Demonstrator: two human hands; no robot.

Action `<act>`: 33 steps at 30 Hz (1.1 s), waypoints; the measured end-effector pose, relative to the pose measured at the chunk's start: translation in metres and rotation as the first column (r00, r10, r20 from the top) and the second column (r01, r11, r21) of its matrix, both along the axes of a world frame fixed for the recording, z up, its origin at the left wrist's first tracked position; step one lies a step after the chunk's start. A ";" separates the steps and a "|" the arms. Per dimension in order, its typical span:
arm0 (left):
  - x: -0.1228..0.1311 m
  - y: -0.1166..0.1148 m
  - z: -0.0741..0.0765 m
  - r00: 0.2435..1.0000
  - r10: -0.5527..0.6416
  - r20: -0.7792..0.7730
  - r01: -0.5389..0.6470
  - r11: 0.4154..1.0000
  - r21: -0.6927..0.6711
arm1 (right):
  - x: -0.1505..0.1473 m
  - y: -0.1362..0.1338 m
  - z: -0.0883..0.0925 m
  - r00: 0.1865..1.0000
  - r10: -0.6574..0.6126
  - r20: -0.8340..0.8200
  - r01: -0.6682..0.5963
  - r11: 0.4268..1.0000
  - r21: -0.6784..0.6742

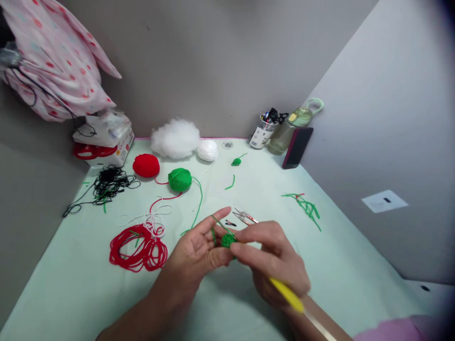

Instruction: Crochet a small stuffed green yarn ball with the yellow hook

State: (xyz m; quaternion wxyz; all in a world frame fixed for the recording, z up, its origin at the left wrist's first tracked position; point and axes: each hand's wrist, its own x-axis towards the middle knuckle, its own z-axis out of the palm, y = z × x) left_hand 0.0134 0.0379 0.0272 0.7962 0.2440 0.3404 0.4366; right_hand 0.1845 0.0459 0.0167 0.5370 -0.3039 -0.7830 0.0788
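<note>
Between thumb and fingers, my left hand pinches a small green crochet piece. Green yarn runs over its raised index finger. My right hand is closed round a crochet hook with a yellow handle, whose tip meets the green piece and is hidden by the fingers. A strand leads back towards the green yarn ball. Just beyond my hands lie small thread snips and a tiny dark and red item I cannot make out.
Left of my hands are a red yarn coil, tangled black yarn and a red ball. Behind stand white stuffing, a white ball, a pen holder, a bottle and a phone. Green scraps lie right.
</note>
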 end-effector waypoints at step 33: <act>-0.019 0.014 -0.002 0.991 -0.079 -0.104 0.092 0.988 0.128 | 0.006 0.023 0.013 0.668 -0.002 -0.744 -0.604 0.583 -0.544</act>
